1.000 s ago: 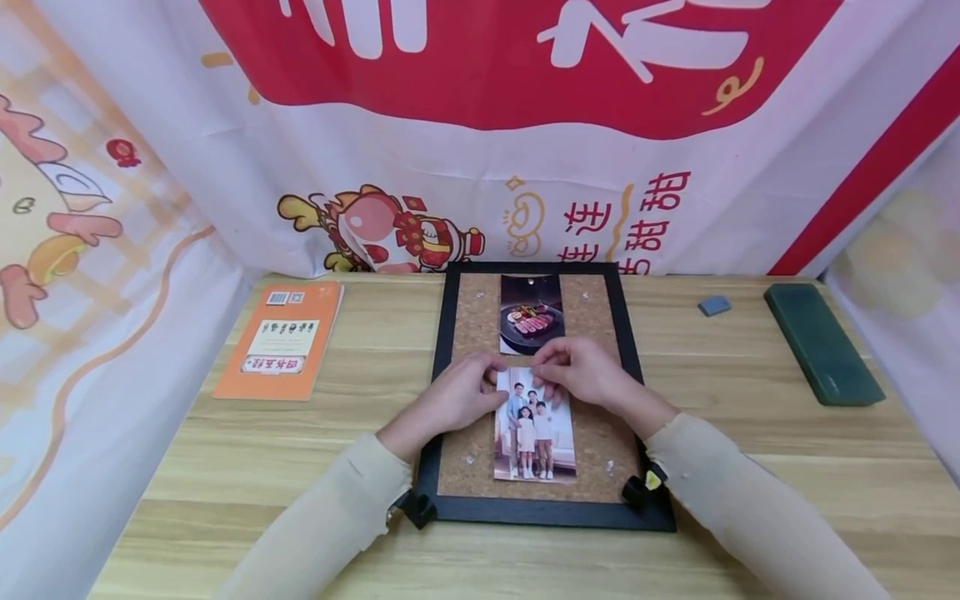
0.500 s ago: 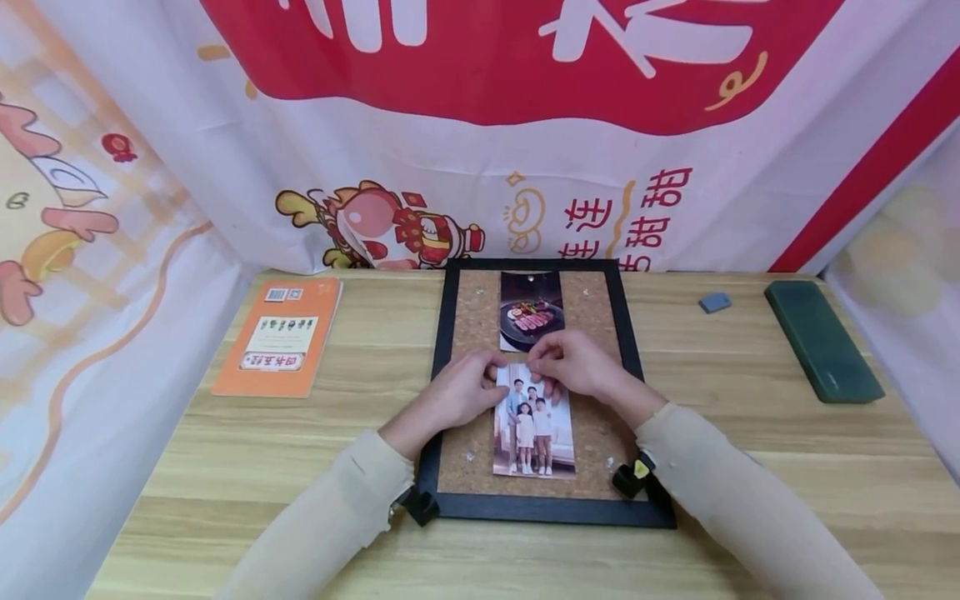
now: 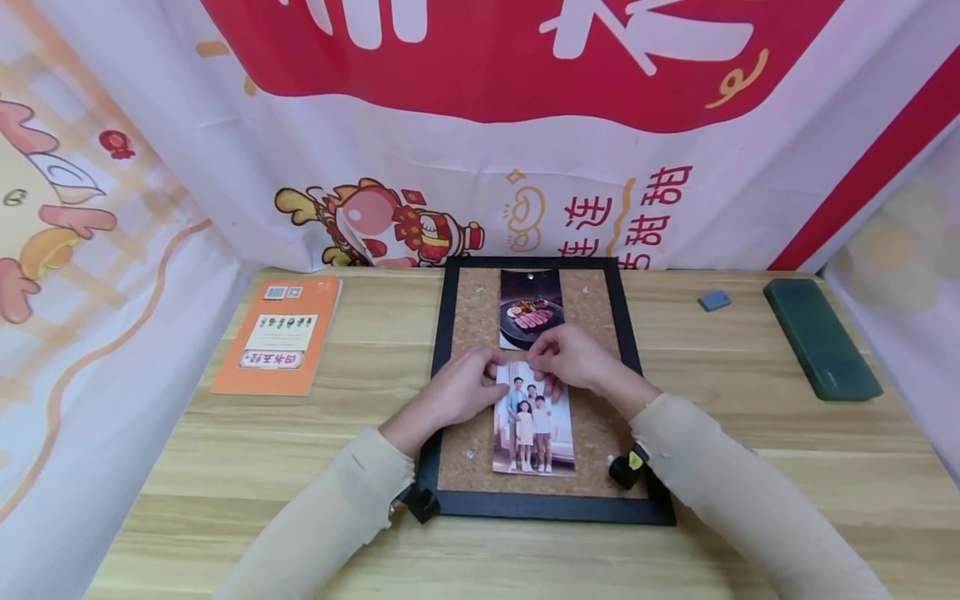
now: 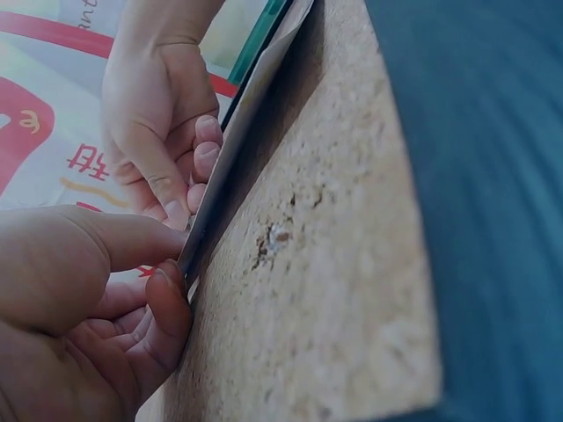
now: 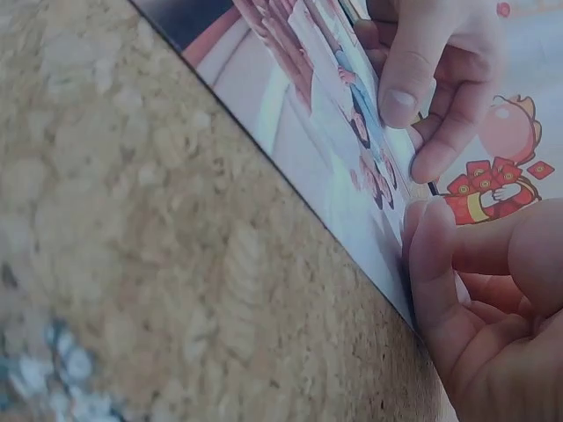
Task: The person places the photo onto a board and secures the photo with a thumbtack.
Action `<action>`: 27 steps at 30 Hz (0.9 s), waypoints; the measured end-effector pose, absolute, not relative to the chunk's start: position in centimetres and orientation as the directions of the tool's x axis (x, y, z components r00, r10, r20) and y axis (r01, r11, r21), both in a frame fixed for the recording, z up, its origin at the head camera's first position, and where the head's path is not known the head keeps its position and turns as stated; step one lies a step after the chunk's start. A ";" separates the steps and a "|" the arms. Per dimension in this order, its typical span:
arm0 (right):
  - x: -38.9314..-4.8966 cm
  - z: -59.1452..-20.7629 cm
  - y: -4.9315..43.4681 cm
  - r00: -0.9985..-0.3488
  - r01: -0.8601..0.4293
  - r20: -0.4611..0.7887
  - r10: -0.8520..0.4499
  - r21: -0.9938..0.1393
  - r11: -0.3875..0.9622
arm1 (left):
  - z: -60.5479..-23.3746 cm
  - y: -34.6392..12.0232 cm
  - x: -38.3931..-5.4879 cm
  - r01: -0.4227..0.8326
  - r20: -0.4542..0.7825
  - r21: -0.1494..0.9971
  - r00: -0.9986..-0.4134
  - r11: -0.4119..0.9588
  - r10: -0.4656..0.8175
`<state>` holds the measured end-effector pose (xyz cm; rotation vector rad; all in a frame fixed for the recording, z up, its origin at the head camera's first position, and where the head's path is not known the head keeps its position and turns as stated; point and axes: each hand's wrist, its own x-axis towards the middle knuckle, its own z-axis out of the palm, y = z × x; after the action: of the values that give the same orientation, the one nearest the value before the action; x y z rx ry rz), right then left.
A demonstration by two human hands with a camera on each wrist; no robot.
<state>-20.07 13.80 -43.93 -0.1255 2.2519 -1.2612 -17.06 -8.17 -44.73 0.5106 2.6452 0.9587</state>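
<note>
A framed corkboard (image 3: 467,333) lies on the table. My left hand (image 3: 465,390) pinches the upper left edge of a family photo (image 3: 534,446), thumb on its face, as the left wrist view shows. At the photo's top edge my right hand (image 3: 573,358) has thumb and forefinger pinched together. A small whitish bit, seemingly a clear pushpin (image 5: 462,290), shows between those fingers, mostly hidden. Just above, a food photo (image 3: 531,312) is fixed to the cork with a clear pushpin (image 3: 530,276) at its top.
More clear pushpins, such as one at the lower left (image 3: 470,454), are stuck in the cork. An orange book (image 3: 276,333) lies to the left. On the right are a small blue block (image 3: 714,301) and a dark green case (image 3: 822,339). Printed cloth hangs behind the table.
My right wrist and forearm have shifted slightly left and inward, while the fingers stay at the photo's top edge. The left hand and the photo hold nearly still.
</note>
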 end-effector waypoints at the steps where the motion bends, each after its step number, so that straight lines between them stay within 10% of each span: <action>1: -20.1 -43.9 13.8 -0.842 0.182 -0.419 -0.339 -0.813 0.552 | -44.8 -8.2 -17.1 0.235 -0.136 0.657 -0.898 0.716 0.419; 27: -21.0 -43.0 13.7 -0.779 0.170 -0.481 -0.403 -0.780 0.603 | -44.3 -7.9 -16.8 0.220 -0.157 0.642 -0.900 0.734 0.407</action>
<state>-20.96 13.69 -42.97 -0.1834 2.1861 -1.1542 -16.81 -7.88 -44.29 0.4915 2.6503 0.9283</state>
